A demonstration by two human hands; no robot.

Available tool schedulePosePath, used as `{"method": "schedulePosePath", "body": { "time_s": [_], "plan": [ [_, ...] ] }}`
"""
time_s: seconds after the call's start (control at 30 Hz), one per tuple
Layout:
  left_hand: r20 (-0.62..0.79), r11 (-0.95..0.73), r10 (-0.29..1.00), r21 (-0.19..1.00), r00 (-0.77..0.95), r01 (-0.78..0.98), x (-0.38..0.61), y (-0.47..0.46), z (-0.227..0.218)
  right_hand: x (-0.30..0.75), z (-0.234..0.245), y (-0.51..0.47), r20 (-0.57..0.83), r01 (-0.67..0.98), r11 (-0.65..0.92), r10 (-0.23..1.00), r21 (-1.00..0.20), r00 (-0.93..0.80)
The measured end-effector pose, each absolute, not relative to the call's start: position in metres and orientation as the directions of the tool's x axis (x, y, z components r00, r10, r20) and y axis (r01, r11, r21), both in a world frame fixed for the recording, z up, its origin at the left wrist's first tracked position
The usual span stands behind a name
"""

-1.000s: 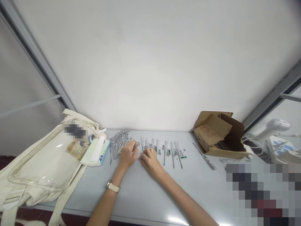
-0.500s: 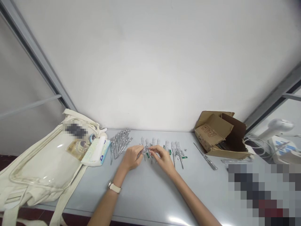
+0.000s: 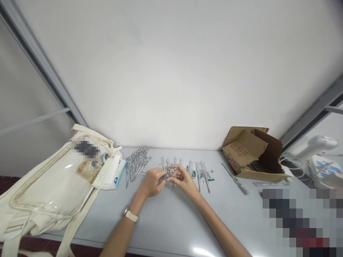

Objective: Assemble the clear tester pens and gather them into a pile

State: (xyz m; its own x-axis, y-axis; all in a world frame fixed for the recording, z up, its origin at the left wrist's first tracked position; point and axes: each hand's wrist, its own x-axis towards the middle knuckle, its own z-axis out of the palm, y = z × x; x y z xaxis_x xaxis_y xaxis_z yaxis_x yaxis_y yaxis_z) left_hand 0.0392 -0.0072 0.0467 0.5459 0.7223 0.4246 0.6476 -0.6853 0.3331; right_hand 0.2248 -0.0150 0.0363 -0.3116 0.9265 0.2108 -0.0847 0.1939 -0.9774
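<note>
My left hand (image 3: 153,181) and my right hand (image 3: 182,179) meet over the grey table (image 3: 171,217), fingers pinched together on a small clear tester screwdriver (image 3: 168,174) held between them. A watch with a pale strap sits on my left wrist. Just behind my hands lies a row of loose clear tester screwdrivers (image 3: 198,169) with small green parts and metal bits. To the left of my left hand lies a pile of finished screwdrivers (image 3: 136,162).
A cream tote bag (image 3: 45,185) with a tissue pack (image 3: 109,173) fills the table's left end. An open cardboard box (image 3: 252,153) stands at the right, a long metal tool (image 3: 235,178) in front of it. White cables and a device lie far right.
My right hand has moved right and lifted off the table to meet my left hand. Both hands have drawn slightly toward me with the small screwdriver between them.
</note>
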Motion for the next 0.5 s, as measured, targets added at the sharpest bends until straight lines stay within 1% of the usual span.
{"method": "schedulePosePath", "body": {
  "time_s": [0.07, 0.13, 0.2, 0.27, 0.37, 0.43, 0.5],
  "plan": [
    [0.446, -0.681, 0.727, 0.370, 0.522, 0.632, 0.040, -0.007, 0.045, 0.226, 0.036, -0.012, 0.204, -0.106, 0.179, 0.927, -0.978, -0.313],
    [0.495, -0.651, 0.746, 0.405, 0.445, 0.642, 0.039, -0.005, 0.043, 0.229, 0.039, -0.009, 0.243, -0.063, 0.235, 0.923, -0.970, -0.299],
    [0.553, -0.580, 0.778, 0.450, 0.298, 0.679, 0.037, -0.003, 0.042, 0.233, 0.042, -0.003, 0.294, 0.039, 0.313, 0.923, -0.949, -0.250],
    [0.587, -0.481, 0.802, 0.520, 0.114, 0.706, 0.034, -0.001, 0.042, 0.233, 0.044, 0.005, 0.340, 0.186, 0.377, 0.918, -0.907, -0.204],
    [0.588, -0.361, 0.802, 0.616, -0.103, 0.700, 0.029, 0.003, 0.042, 0.223, 0.040, 0.021, 0.372, 0.425, 0.453, 0.890, -0.784, -0.263],
    [0.585, -0.322, 0.795, 0.633, -0.162, 0.704, 0.027, 0.005, 0.040, 0.211, 0.035, 0.031, 0.370, 0.543, 0.483, 0.876, -0.687, -0.310],
    [0.583, -0.314, 0.798, 0.617, -0.152, 0.722, 0.027, 0.007, 0.037, 0.198, 0.031, 0.041, 0.383, 0.633, 0.500, 0.865, -0.592, -0.325]
  ]
}}
